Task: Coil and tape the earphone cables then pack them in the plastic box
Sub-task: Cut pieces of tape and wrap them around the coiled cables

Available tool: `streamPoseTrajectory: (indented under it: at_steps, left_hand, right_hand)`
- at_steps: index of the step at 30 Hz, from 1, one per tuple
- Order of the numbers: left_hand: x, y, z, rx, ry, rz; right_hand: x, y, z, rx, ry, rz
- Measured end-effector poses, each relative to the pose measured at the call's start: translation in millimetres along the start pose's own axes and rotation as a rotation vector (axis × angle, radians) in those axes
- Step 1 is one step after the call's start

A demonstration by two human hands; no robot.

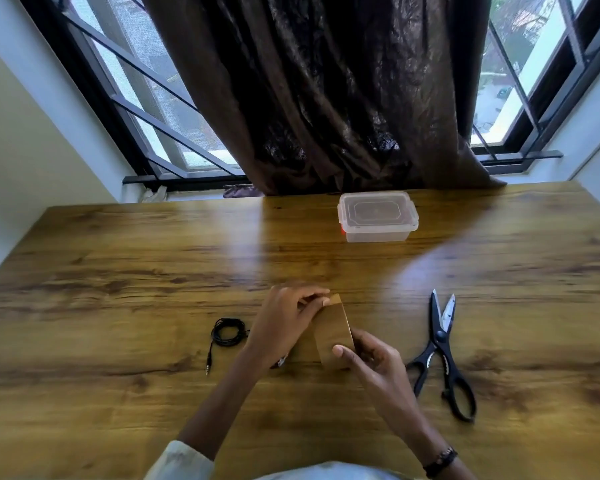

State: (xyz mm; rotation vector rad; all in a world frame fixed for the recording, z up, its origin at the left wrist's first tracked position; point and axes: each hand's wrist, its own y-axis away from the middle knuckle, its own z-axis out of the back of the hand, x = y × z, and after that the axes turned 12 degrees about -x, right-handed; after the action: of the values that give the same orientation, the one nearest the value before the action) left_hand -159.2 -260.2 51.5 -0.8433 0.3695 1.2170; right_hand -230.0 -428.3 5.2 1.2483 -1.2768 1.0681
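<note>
Both my hands held tape roll (335,332); left hand (284,320) pinched its end, right hand (371,358) gripped roll. Coiled cable (226,332) lay just left of left hand, scissors (442,348) right of right hand.

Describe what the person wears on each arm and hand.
Both hands are bare, no gloves or rings visible. The left arm has a pale, whitish sleeve pushed back near the elbow, and something small and metallic shows at its wrist. The right arm wears a dark beaded bracelet at the wrist; no sleeve is visible on it.
</note>
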Motion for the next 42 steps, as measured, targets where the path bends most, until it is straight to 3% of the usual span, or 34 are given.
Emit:
streamPoseTrajectory:
  at_steps: [14,27,42]
  left_hand:
    - [1,-17,6,0.306,0.009,0.090]
    - [-10,-24,5,0.260,-0.023,0.061]
    - [-8,-37,-1,0.314,-0.039,0.057]
  right_hand:
    - [-2,-3,2,0.000,-0.007,-0.034]
    - [-5,-3,4,0.008,-0.015,-0.045]
    - [-11,2,13,0.024,0.125,-0.038]
